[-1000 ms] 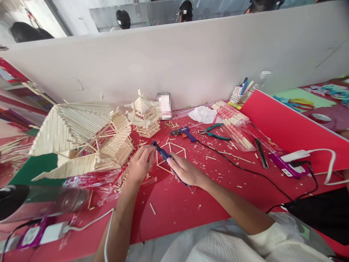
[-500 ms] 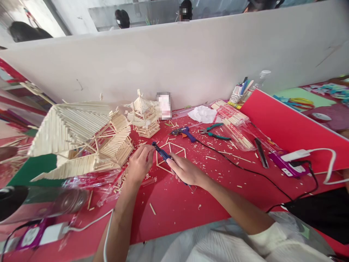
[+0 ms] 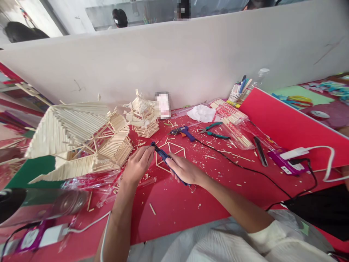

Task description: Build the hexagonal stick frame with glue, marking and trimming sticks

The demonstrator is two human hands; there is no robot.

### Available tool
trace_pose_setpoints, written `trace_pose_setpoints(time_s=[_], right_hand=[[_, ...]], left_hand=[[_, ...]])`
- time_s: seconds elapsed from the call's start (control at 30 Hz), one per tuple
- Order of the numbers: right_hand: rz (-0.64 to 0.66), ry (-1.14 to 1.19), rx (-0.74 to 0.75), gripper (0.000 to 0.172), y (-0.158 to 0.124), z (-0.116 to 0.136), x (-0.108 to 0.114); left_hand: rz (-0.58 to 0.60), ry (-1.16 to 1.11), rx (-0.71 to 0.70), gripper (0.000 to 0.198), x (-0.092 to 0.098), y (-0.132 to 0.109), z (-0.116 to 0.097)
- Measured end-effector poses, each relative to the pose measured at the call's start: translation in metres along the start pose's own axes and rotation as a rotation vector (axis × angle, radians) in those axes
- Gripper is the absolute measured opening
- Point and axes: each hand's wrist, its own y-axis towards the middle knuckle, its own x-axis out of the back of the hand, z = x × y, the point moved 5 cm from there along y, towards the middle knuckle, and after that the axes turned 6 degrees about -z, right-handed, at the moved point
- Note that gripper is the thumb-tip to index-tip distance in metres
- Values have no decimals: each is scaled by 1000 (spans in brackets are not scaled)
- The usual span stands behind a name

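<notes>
My right hand [image 3: 184,169] is wrapped round the dark blue handles of a plier-like cutting tool [image 3: 163,154], its dark head pointing up and left. At that head, my left hand [image 3: 139,162] has its fingers bent together in a pinch; whatever they grip is hidden. Beneath the tool, a six-sided frame of thin wooden sticks with spokes [image 3: 178,150] lies flat on the red table [image 3: 174,214]. Beyond it rests a blue glue gun [image 3: 183,131]. Green-handled pliers [image 3: 214,131] lie to its right, with their handles apart.
A large stick-built roof model [image 3: 73,123] and a small stick pagoda [image 3: 142,116] stand left and behind. Bundled sticks [image 3: 234,123], a black cutter knife [image 3: 261,151] and a purple power strip [image 3: 286,163] lie right. A black cord [image 3: 240,166] crosses the table among wood scraps.
The tool's handles look closer together in my right hand than before. My left hand has shifted slightly left, its fingers curled more. The whole view has drifted a little.
</notes>
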Motion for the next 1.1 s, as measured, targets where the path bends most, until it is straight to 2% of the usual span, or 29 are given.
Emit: trace_pose_setpoints(time_s=[0.23,0.4,0.53,0.7,1.1], right_hand=[[3,-4,29,39,1,-2,-2],[-16,-31,36,38,1,-3,-3],[-21,-76,29,37,0,-3,-1],[-14,-95,28,38,0,-2,-1],[-34,-145,35,37,0,4,-2]], left_hand=[[20,-36,30,22,-2,1,2],[19,-18,-5,21,-2,2,-1],[-3,9,-12,18,-2,5,-4],[-41,-7,47,11,0,9,-5],[16,23,0,11,0,6,1]])
